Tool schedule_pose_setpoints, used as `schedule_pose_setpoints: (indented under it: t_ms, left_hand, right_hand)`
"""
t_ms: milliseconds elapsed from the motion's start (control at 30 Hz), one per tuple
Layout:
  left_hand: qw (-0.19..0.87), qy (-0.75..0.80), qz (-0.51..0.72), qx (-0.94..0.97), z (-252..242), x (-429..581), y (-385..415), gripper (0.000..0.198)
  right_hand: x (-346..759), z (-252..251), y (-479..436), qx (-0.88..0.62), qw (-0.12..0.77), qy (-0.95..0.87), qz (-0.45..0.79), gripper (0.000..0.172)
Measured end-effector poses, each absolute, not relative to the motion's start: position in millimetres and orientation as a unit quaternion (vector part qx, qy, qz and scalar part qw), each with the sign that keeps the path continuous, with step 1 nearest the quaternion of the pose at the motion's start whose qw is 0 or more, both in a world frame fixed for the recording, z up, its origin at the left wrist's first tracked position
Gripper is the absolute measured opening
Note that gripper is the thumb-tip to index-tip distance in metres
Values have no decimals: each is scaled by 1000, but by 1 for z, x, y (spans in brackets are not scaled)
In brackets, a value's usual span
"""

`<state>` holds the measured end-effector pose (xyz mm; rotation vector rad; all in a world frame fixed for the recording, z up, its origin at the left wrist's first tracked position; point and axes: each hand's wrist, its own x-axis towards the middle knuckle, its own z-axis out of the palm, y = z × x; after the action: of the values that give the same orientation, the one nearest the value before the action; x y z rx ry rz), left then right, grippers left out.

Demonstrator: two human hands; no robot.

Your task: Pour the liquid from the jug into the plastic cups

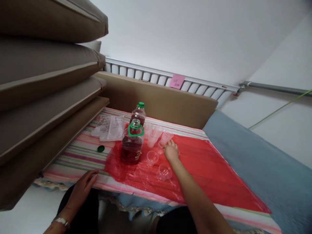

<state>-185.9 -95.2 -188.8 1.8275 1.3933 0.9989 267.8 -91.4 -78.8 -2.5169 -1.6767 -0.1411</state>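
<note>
My right hand (171, 151) reaches over the red plastic sheet (200, 162), its fingers curled down on a clear plastic cup whose edges show partly on both sides. Just beyond the fingertips lies a tilted clear cup (167, 136), beside a nested stack of cups (154, 136). Two more clear cups stand nearer me, one (152, 158) left of my forearm and another (164, 172) closer to the front. A large uncapped bottle of dark red drink (131, 148) with a green neck handle stands to their left. My left hand (84, 186) rests at the table's front edge, fingers stretched out, holding nothing.
Behind the uncapped bottle is a second one with a green cap (140, 105). A loose green cap (100, 148) and a crumpled clear bag (112, 128) lie on the striped cloth (83, 146). Thick cushions (48, 65) are stacked at left; a padded board (165, 100) stands behind.
</note>
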Motion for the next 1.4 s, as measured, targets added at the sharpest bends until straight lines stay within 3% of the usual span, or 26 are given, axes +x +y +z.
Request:
schedule_pose_setpoints:
  t_ms: [400, 667, 833, 1400]
  left_hand:
    - [305, 527, 361, 706, -191, -188, -90, 40]
    - [302, 528, 358, 709, -192, -188, -91, 39]
    - [298, 521, 365, 712, -194, -187, -90, 40]
    - [311, 506, 390, 703, -192, -187, -91, 37]
  right_hand:
    - [249, -89, -111, -841, 69, -536, -12, 25]
    - [288, -77, -135, -899, 90, -428, -33, 43]
    - [292, -91, -149, -905, 58, -421, -6, 34]
    - [270, -79, -201, -887, 24, -462, 4, 27]
